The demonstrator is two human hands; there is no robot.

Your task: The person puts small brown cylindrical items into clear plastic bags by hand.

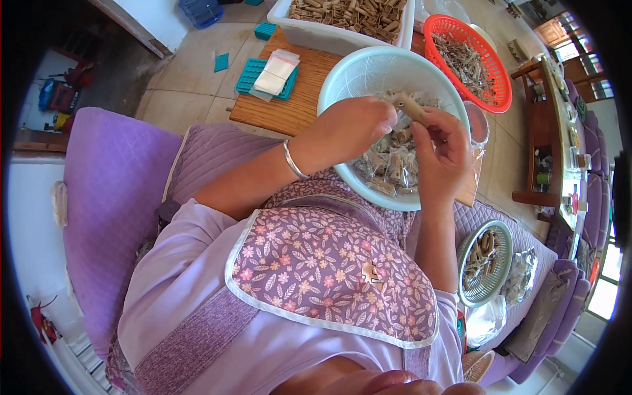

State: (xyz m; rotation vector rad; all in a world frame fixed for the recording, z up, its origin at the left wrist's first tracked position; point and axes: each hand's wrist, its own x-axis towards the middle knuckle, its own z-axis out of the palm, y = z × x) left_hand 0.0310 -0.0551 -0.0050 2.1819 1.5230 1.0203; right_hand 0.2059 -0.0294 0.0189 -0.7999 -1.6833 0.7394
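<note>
Over a light blue basin point(332, 79), my right hand point(444, 148) pinches a tan, tube-shaped piece point(411, 107) that has small holes in its side. My left hand point(365, 125), wearing a silver bangle, is beside the piece's other end. Its fingers are curled closed, and whatever they hold is hidden. Below both hands, the basin contains several clear-wrapped packets point(398, 168) of similar tan pieces.
A white tub point(316, 36) of loose tan pieces stands behind the basin. An orange-red basket point(505, 79) of wrapped pieces is at far right. White plastic bags point(278, 71) lie on a teal tray point(247, 78) on the wooden table point(289, 113). A green basket point(508, 250) sits nearer right.
</note>
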